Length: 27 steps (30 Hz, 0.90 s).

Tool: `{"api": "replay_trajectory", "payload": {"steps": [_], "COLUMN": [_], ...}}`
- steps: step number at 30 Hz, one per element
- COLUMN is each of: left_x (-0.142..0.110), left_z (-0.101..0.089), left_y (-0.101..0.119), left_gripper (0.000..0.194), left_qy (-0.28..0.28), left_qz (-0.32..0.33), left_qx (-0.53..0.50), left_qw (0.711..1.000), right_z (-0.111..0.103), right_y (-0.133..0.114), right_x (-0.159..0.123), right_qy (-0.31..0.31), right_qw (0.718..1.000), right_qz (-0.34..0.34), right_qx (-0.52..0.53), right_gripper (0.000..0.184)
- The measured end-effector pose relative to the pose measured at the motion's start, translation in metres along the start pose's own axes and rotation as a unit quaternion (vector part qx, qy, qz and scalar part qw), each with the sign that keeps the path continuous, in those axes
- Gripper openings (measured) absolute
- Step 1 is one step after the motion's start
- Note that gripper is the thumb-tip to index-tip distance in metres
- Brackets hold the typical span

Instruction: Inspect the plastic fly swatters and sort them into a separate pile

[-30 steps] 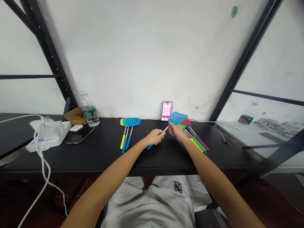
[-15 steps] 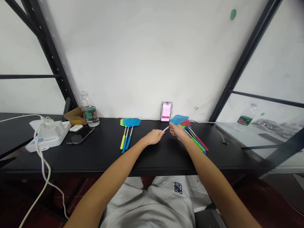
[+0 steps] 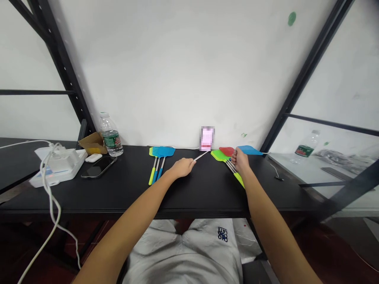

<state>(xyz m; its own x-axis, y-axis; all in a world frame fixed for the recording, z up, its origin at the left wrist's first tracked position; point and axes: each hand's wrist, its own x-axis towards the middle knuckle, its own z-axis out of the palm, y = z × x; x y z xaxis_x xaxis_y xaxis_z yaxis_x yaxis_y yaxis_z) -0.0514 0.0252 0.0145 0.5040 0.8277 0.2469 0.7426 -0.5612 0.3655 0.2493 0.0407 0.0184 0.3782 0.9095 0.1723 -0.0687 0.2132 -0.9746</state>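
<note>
"What's at the left end of the desk (image 3: 133, 199)?"

"A white power strip (image 3: 66, 163) with a white cable (image 3: 56, 205) drooping over the front edge. Right of it sit a white case (image 3: 93, 157) and a dark phone (image 3: 99, 167), with a cardboard box (image 3: 92, 143) and a water bottle (image 3: 111, 139) behind, toward the back edge."

"And then?"

"Three swatters (image 3: 162, 152) side by side, blue and yellow-green, heads near the back edge, handles toward the front."

"Where's the left hand (image 3: 182, 167)?"

"Just right of those, fingers wrapped round a metal rod (image 3: 201, 156) that slants up toward a lit phone (image 3: 207, 139) propped at the back edge."

"What comes after the phone?"

"A green swatter head (image 3: 219, 155) and a red swatter head (image 3: 226, 151), with yellow-green handles angled toward the front edge."

"The right hand (image 3: 241, 159)?"

"Clenched over that bunch, seemingly gripping a blue swatter head (image 3: 250, 150) that juts out on its right, near the back edge. Whether the rod joins it, I can't tell."

"Anything farther right?"

"A thin cable with a black plug (image 3: 278, 178), near the desk's right end."
</note>
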Motion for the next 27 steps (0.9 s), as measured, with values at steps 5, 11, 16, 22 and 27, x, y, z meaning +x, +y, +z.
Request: {"api": "replay_trajectory", "payload": {"steps": [5, 11, 16, 22, 27], "left_x": [-0.003, -0.002, -0.002, -0.002, -0.002], "left_z": [0.007, 0.013, 0.013, 0.013, 0.014], "left_y": [0.016, 0.026, 0.027, 0.027, 0.027], "left_gripper": [0.047, 0.048, 0.047, 0.047, 0.048], "left_qy": [0.010, 0.003, -0.003, 0.002, -0.001], "left_qz": [0.028, 0.039, 0.025, 0.033, 0.036], "left_qx": [0.006, 0.018, 0.004, 0.008, 0.023], "left_qw": [1.000, 0.999, 1.000, 0.999, 0.999], "right_z": [0.048, 0.068, 0.067, 0.065, 0.067], "right_y": [0.017, 0.028, 0.027, 0.024, 0.024], "right_x": [-0.023, -0.036, -0.034, -0.034, -0.037], "right_qy": [-0.065, -0.145, -0.165, -0.149, -0.155], "right_qw": [0.996, 0.984, 0.979, 0.984, 0.984], "right_qz": [0.060, 0.078, 0.087, 0.056, 0.044], "right_qx": [0.027, 0.061, 0.082, 0.075, 0.072], "right_gripper": [0.040, 0.046, 0.049, 0.049, 0.048]}}
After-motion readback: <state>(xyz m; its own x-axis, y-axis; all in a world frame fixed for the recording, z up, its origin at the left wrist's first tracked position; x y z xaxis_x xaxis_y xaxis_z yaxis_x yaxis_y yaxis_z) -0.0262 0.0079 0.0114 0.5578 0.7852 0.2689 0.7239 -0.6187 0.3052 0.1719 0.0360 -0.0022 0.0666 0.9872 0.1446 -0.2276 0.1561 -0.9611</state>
